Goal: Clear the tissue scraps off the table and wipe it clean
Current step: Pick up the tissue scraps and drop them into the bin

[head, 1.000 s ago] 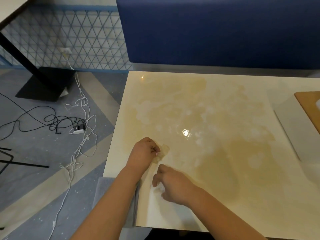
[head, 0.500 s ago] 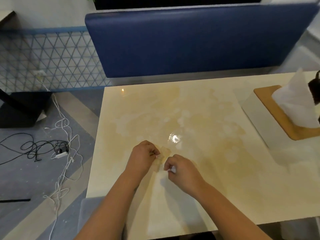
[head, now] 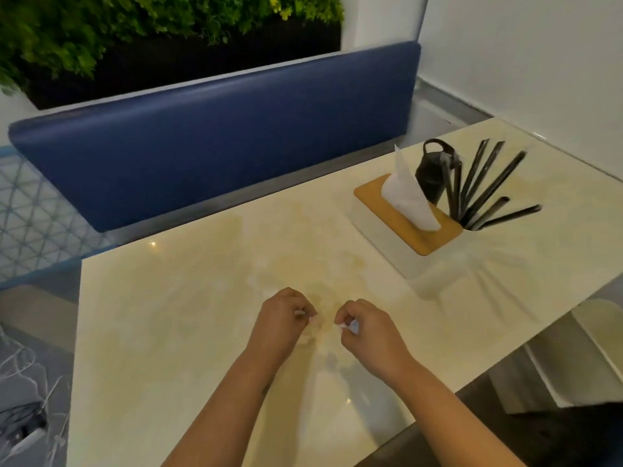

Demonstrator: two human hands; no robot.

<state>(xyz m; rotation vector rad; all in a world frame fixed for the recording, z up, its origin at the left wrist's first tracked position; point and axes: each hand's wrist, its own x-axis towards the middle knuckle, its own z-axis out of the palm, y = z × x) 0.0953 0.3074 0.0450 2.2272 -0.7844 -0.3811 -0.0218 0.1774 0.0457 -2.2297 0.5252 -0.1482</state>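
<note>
The cream marble-patterned table (head: 188, 332) fills the middle of the head view. Both my hands hover low over its near centre, a small gap between them. My left hand (head: 281, 320) has its fingers curled, pinching a tiny pale tissue scrap (head: 300, 312) at the fingertips. My right hand (head: 365, 328) is curled too and pinches a small white tissue scrap (head: 349, 326). A faint pale bit lies on the table between the hands, too small to identify.
A white tissue box with a wooden lid (head: 404, 227) and a tissue sticking up stands at the right. Behind it is a dark holder with black straws (head: 478, 187). A blue bench back (head: 219, 136) runs along the far edge. Cables lie on the floor at left (head: 23, 382).
The camera has swung right and up, bringing the tissue box and straws into view. My right hand has come up beside my left and now pinches a white scrap.
</note>
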